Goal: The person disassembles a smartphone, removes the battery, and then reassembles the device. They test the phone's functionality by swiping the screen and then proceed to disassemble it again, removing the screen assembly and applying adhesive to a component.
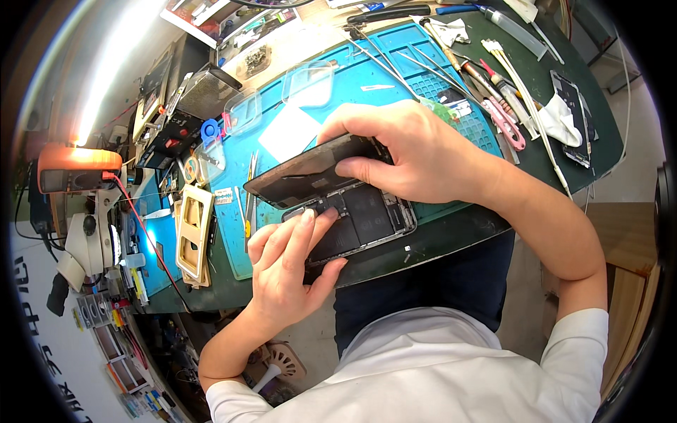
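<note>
My right hand (395,151) grips a raised dark phone screen assembly (289,180), thumb on its inner face, fingers over the top edge. Below it lies the phone's opened body (363,222), showing a black battery and metal frame, at the mat's front edge. My left hand (293,264) has its fingers apart, slightly bent, with fingertips touching the body's left part and thumb near its lower edge. Behind them are a blue work mat (236,250), a white square sheet (289,130) and clear plastic boxes (308,81).
Tweezers (377,60), several screwdrivers, pink-handled cutters (504,127) and another disassembled phone (571,120) lie back and right. At left stand an orange multimeter (77,166) with a red lead, equipment (166,127) and a pale jig (192,236). The dark table edge (458,243) runs before me.
</note>
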A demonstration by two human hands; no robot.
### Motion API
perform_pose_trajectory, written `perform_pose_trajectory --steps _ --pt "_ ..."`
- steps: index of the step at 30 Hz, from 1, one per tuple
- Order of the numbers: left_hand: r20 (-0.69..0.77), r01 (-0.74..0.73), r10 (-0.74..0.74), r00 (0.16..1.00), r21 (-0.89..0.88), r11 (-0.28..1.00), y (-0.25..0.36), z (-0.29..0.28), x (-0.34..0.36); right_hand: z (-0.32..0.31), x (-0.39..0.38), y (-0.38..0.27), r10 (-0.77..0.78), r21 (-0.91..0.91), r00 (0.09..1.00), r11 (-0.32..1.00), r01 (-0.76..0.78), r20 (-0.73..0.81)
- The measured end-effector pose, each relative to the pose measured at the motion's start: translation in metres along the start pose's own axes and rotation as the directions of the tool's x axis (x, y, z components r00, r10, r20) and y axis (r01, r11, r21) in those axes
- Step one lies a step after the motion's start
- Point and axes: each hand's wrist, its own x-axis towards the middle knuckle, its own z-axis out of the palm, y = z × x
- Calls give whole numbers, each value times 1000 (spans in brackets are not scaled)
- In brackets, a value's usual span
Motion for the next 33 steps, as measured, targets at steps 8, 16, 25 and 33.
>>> perform_pose_trajectory --steps 8,16,25,33 --pt "33 57 -56 998 -55 997 0 -9 6 2 1 2 -25 22 999 999 26 -24" --pt "-203 180 -184 962 -38 983 -25 -13 41 -1 2 -3 15 -23 1000 1000 -15 8" --pt "-56 223 -242 969 -230 947 -28 -6 40 0 3 -4 7 -59 999 998 -4 36" --pt "-22 332 -356 934 -313 890 -26 -4 35 -3 5 -14 79 -16 996 997 -79 40"
